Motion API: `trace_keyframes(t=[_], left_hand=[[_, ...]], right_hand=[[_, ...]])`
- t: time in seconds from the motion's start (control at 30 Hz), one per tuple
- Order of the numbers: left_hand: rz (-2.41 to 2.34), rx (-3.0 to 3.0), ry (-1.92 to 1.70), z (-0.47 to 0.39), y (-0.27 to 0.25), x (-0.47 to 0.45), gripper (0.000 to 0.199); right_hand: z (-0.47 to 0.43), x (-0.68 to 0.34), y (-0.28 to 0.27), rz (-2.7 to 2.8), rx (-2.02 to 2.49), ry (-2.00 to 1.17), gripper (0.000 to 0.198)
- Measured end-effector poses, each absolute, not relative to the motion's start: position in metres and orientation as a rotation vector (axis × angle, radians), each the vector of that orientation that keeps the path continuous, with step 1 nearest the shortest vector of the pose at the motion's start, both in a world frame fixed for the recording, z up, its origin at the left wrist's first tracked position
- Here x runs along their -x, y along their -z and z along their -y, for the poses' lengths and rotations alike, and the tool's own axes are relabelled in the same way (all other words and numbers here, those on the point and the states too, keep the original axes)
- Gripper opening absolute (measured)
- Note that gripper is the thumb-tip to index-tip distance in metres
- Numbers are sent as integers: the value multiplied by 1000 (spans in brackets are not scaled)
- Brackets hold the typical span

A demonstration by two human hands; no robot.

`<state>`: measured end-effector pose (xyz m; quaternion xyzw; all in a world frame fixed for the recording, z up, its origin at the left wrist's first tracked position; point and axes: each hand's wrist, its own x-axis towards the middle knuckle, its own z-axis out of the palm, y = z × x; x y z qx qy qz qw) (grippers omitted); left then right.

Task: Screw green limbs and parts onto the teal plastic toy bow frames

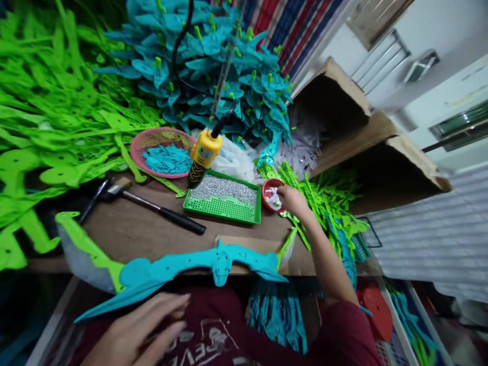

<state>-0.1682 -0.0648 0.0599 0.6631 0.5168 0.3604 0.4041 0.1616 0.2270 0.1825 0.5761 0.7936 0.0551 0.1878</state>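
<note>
My right hand (292,200) reaches into a small red bowl (263,189) of little white plastic pieces (273,197). Its fingers are drawn together over them, and what they pinch is too small to make out. My left hand (147,325) is near my body with fingers stretched out, holding nothing, just below a blue plastic wing-shaped assembly (186,262). That assembly lies along the table's front edge, with a green arm (95,251) and translucent sheet (78,254) at its left end and a smaller green arm (285,248) at its right.
A yellow electric screwdriver (206,150) hangs above a green tray (221,216) of small metal screws. A hammer (168,211) lies to its left, near a pink basket (137,152) of blue pieces. Green parts (57,112) and blue parts (229,76) are heaped behind; cardboard boxes (377,132) stand right.
</note>
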Motion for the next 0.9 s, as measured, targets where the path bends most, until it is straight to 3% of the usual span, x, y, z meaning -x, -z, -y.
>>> trace_keyframes(t=[0.1, 0.23, 0.47, 0.73, 0.9], left_hand=[[-1185, -2304, -813, 19, -83, 107, 54], [-1204, -2616, -635, -26, -63, 46, 45], [-1187, -2563, -684, -41, -45, 55, 43], [-1249, -2472, -761, -45, -52, 48, 37], [-1232, -2479, -741, -53, -59, 59, 43]], right_hand=[[-259, -183, -157, -2253, -1587, -152, 25], [-284, -184, -133, -2298, -1481, -130, 23], [-306, -191, -125, -2293, -1364, -70, 34], [-295, -177, -127, -2304, -1457, -51, 16], [-257, -186, -154, -2409, -1656, -73, 29]])
